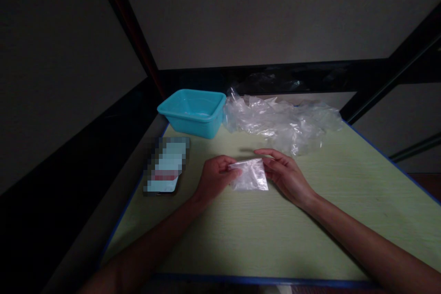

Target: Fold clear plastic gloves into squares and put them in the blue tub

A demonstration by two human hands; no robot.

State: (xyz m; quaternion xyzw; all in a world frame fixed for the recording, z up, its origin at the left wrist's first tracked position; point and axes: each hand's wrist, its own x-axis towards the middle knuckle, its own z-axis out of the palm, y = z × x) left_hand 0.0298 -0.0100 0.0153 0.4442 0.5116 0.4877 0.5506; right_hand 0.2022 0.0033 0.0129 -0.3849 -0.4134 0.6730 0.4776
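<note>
A small folded clear plastic bag (252,175) is held just above the middle of the table. My left hand (215,177) pinches its left edge, thumb in front and fingers behind. At the bag's right edge is my right hand (285,174), its index finger stretched out above the top corner and its other fingers partly behind the bag. Whether those fingers grip the bag is hard to make out.
A turquoise plastic basin (195,124) stands at the back left of the pale green table (255,239). Right of it lies a heap of crumpled clear plastic bags (289,121). A phone (167,165), its screen blurred, lies near the left edge. Walls rise behind.
</note>
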